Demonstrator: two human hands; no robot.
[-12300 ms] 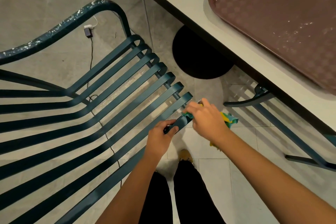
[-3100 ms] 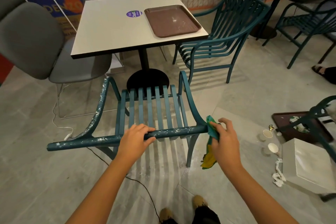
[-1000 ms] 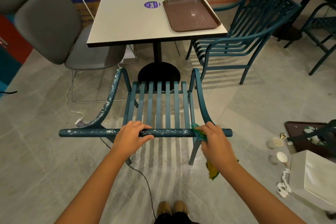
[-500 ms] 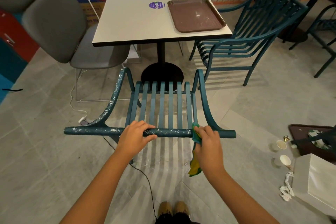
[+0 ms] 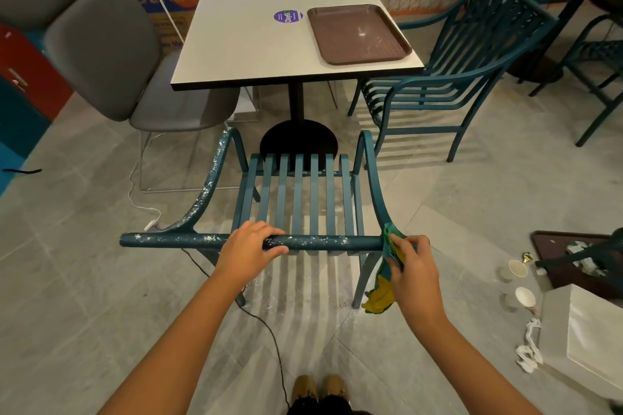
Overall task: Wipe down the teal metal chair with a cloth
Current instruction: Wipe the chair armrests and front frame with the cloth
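Grey tiled floor (image 5: 84, 280), café table (image 5: 242, 54) behind. Teal chair (image 5: 303, 199) stands at table's near edge. Top rail steadied by left hand (image 5: 251, 254), fingers wrapped; cloth (image 5: 387, 266) gripped by right hand (image 5: 413, 271) at rail's right end. White specks remain along rail and left armrest; much is judged left.

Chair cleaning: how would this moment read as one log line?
left hand: gripping top rail | right hand: cloth on rail's right end | teal chair: white specks remain

left hand (image 5: 248, 249): we curled it palm-down over a bar | right hand (image 5: 414, 269): we pinched a cloth | both arms extended
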